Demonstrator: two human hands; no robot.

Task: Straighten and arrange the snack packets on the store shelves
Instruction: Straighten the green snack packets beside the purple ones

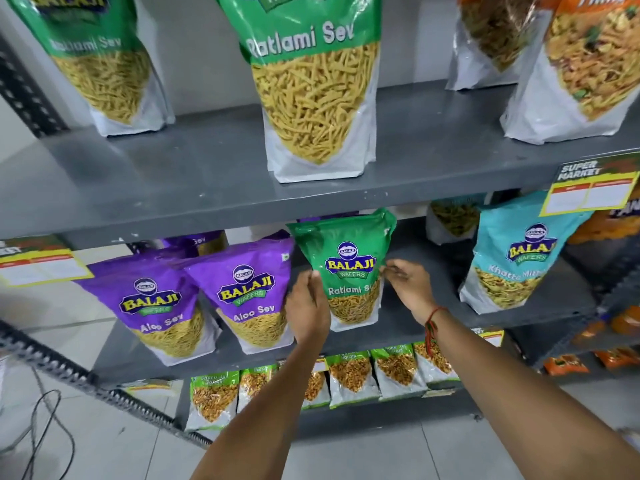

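A green Ratlami Sev packet (348, 268) stands upright on the middle shelf (408, 327). My left hand (306, 308) presses against its left edge and my right hand (408, 285) pinches its right edge, so both hands hold it. To its left stand two purple Aloo Sev packets (156, 299) (249, 292), leaning slightly. A light blue Khatta Mitha packet (516, 258) stands to the right, apart from my hands. On the top shelf (207, 181) are two large green Ratlami Sev packets (315, 88) (104, 60).
Orange mixture packets (585, 67) stand at the top right. Small Chana Dal packets (353, 375) line the lowest shelf. Yellow price tags (588, 192) (38, 268) hang from shelf edges. A black cable (45, 420) lies on the tiled floor at the left.
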